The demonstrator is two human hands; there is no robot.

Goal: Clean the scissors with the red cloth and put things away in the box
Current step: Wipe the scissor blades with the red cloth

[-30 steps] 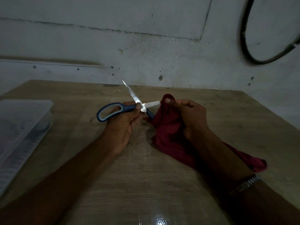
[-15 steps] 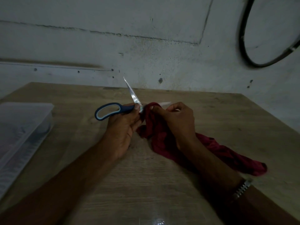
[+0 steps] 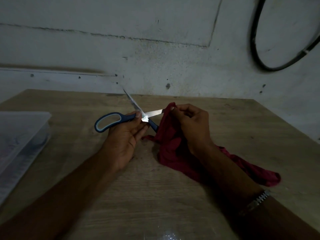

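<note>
The scissors (image 3: 110, 121) have blue and light-blue handles and stand spread open above the wooden table (image 3: 155, 196). My left hand (image 3: 124, 135) grips them near the pivot. One blade points up and away; the other points right. My right hand (image 3: 188, 125) pinches the red cloth (image 3: 171, 148) around the tip end of the right-pointing blade. The cloth's loose end trails under my right forearm toward the right and lies on the table. The second handle is partly hidden behind the cloth.
A clear plastic box (image 3: 20, 141) with dark contents sits at the table's left edge. A grey wall runs along the far edge of the table, with a black cable loop (image 3: 259, 54) hanging at the upper right.
My right hand has slid the cloth outward along the right-pointing blade, from near the pivot to its tip, baring the blade again. The left hand holds the scissors steady.
</note>
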